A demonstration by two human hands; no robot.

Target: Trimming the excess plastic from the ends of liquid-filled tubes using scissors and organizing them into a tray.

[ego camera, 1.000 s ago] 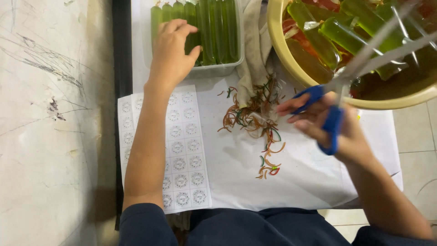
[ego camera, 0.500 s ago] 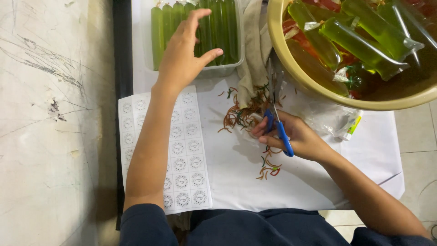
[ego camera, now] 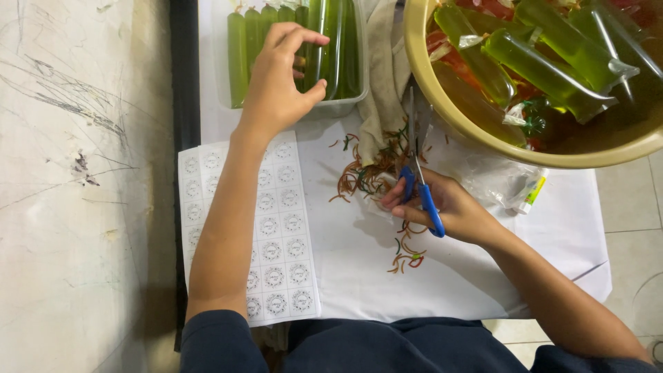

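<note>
Hovering open-fingered over the tray (ego camera: 345,103) of green tubes (ego camera: 238,55) at upper centre, the left hand (ego camera: 276,90) holds nothing, while the right hand (ego camera: 445,211) clamps closed scissors (ego camera: 418,173) flat on the table (ego camera: 359,276).

Left hand (ego camera: 280,83): curled above a clear tray (ego camera: 345,105) of green liquid-filled tubes (ego camera: 238,59).
Right hand (ego camera: 445,207): rests blue-handled scissors (ego camera: 418,173) on the white-covered desk (ego camera: 483,276), among rubber-band scraps (ego camera: 362,176).

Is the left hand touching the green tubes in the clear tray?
Cannot tell. In the head view, the left hand is over the green tubes in the clear tray, fingers curled, but contact is hidden from above.
</note>
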